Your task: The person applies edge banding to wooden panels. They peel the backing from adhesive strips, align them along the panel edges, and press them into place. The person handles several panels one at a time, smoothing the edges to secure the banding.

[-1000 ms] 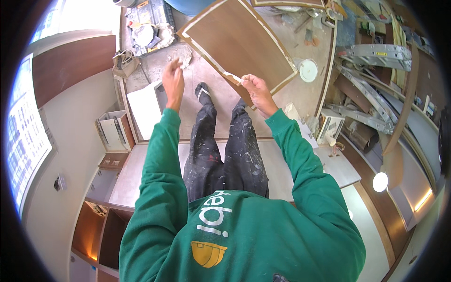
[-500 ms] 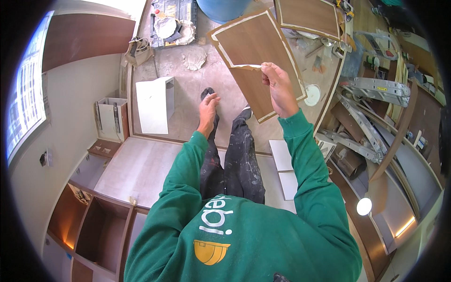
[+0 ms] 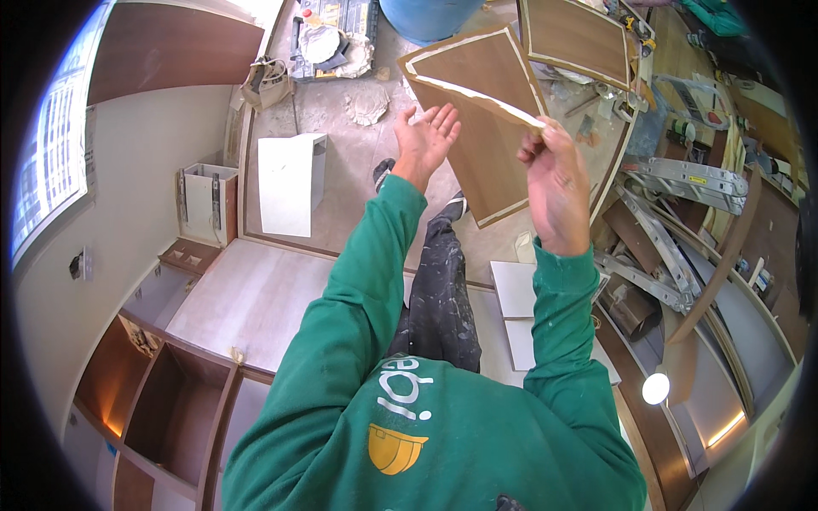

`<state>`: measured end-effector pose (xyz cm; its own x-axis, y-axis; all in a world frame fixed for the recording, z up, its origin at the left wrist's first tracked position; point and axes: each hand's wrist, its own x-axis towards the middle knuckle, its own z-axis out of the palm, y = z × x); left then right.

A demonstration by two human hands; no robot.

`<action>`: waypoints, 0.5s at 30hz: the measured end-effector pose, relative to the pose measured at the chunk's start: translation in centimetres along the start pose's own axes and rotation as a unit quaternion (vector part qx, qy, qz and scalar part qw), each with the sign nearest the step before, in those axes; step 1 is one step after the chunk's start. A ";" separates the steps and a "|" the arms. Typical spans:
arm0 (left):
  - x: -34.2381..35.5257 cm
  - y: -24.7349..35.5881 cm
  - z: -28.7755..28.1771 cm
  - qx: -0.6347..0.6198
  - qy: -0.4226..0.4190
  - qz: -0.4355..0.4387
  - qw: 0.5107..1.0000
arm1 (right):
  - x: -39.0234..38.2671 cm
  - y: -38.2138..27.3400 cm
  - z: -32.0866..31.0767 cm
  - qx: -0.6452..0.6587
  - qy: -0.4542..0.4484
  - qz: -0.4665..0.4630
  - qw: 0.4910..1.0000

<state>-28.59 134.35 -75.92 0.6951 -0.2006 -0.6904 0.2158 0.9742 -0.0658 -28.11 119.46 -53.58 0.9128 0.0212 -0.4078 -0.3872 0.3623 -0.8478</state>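
The right hand [image 3: 554,183] pinches the near-right end of a narrow white strip of tape [image 3: 486,100] between thumb and curled fingers; the other fingertips are partly hidden by the hand itself. The strip runs taut and diagonally from near the far left corner of a brown, wood-grained rectangular panel [image 3: 486,175], crossing above its face. The left hand [image 3: 426,140], palm turned up and fingers spread, grips nothing; it overlaps the panel's left long edge just below the strip, but whether it touches the panel cannot be told.

White tape also frames the panel's far and right edges, its outer borders darker brown. The right hand hides part of the right edge. Beyond the far right corner is a second brown panel [image 3: 579,43] with a similar white border, cut off at the top. A blue rounded tub [image 3: 430,17] is cut off too. On the dusty grey floor [image 3: 349,153], a crumpled, off-white flattened heap [image 3: 368,104] lies left of the panel.
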 end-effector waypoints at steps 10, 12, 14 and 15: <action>2.2 1.3 3.2 0.050 -0.018 0.028 0.998 | -4.3 -0.2 -7.0 0.014 0.059 0.016 0.998; 2.2 1.1 3.1 0.056 -0.010 0.026 0.998 | -5.1 0.6 -8.5 0.013 0.069 0.028 0.997; 2.2 1.0 2.8 0.064 -0.003 0.026 0.998 | -6.0 1.2 -9.3 0.011 0.085 0.040 0.996; 2.1 1.0 2.8 0.065 0.000 0.030 0.997 | -6.4 1.4 -9.3 0.010 0.095 0.046 0.994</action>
<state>-25.01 134.59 -75.39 0.7100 -0.1427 -0.6896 0.2615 0.9627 0.0700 -35.73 111.18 -55.32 0.8319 -0.1197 -0.5419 -0.4639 0.3858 -0.7975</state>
